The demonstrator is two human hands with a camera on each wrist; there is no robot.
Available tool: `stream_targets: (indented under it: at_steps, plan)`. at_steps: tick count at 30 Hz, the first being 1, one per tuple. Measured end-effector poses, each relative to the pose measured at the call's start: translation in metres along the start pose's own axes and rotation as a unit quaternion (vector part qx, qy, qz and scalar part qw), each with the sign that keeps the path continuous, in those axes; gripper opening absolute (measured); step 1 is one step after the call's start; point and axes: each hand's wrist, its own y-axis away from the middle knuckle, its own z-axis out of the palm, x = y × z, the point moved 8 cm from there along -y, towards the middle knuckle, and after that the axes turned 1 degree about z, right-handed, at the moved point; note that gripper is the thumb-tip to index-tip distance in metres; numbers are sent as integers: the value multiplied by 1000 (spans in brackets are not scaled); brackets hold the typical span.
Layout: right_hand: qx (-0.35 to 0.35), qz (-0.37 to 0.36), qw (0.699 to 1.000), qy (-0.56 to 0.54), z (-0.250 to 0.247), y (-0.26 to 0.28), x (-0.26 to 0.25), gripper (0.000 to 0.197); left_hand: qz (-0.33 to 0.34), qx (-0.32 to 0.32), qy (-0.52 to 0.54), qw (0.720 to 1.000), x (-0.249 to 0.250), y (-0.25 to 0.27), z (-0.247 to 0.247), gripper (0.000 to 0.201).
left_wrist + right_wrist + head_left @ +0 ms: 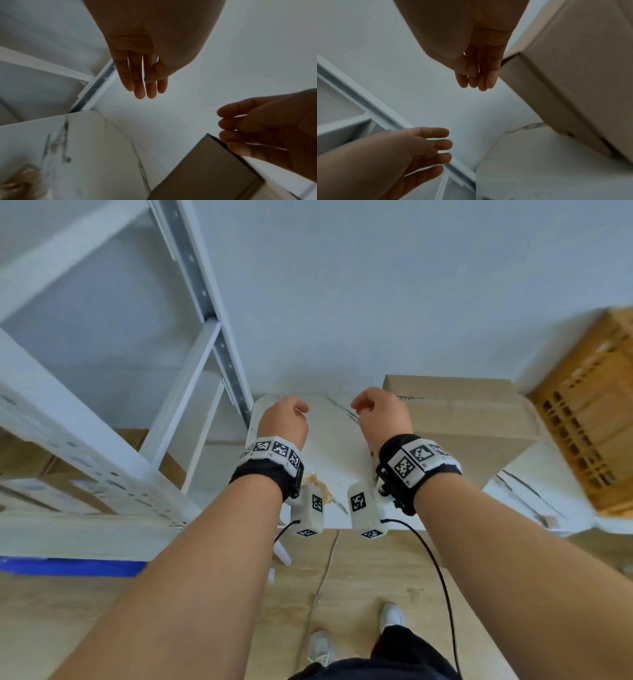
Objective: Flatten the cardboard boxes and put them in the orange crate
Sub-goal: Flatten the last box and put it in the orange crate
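A closed brown cardboard box [472, 419] stands on the white marble-look table [335, 460], toward its right side. The orange crate [589, 419] sits at the table's right end, beyond the box. My left hand [286, 417] hangs above the table's left part, fingers relaxed and empty; its fingers [142, 81] point down. My right hand [382, 414] hovers just left of the box, empty too, with its fingers [477, 75] close beside the box's corner [556, 75]. In the left wrist view the box [205, 173] lies under the right hand [267, 128].
A white metal shelving rack [113, 392] stands to the left, with more cardboard boxes [41, 460] on its lower shelf. A pale wall [376, 285] rises behind the table. A brown stain [317, 482] marks the tabletop near its front edge. Wooden floor [359, 577] lies below.
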Motion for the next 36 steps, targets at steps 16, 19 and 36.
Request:
stream_targets:
  at_steps: [16, 19, 36]
  plan:
    - [-20, 51, 988, 145, -178, -68, 127, 48, 27, -15, -211, 977, 170, 27, 118, 31]
    - [-80, 42, 980, 175, -184, -80, 148, 56, -58, 31, -251, 966, 170, 41, 124, 34]
    - [-82, 24, 980, 179, -194, -54, 170, 45, -80, 40, -7, 996, 192, 59, 154, 40]
